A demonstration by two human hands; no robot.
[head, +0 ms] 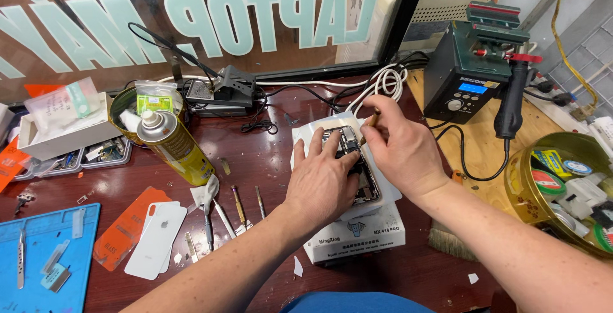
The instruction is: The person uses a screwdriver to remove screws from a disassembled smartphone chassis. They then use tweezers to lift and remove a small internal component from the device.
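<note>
Left hand: your left hand [322, 182] lies flat on the opened phone [357, 166], with the fingers spread, and presses it down. It does not close around anything.
Right hand: your right hand [399, 147] pinches a thin tool with a brownish handle [370, 121] between thumb and fingers. The tip goes down to the upper end of the phone, at about 12 o'clock from your left hand.
Phone: it rests on a white pad [306, 137] on top of a white box-shaped unit [357, 233], in the middle of the red-brown table [268, 160]. The back is off and the inner parts are open to see.
Progress: I judge that the opening is done, because a white back cover [156, 239] lies apart at 9 o'clock, beside an orange sheet [124, 223]. The work inside is in hand. What part the tool touches, I cannot tell. The cover is not yet back on.
Tools near: small screwdrivers and tweezers [239, 207] lie at 9 o'clock from the phone, just beside it.
Further: a yellow spray can [172, 144] stands tilted at 10 o'clock. A dark soldering station [469, 70] is at 2 o'clock. A round tin with tape rolls [562, 185] is at 3 o'clock. A blue mat [45, 255] is far at 8 o'clock.
</note>
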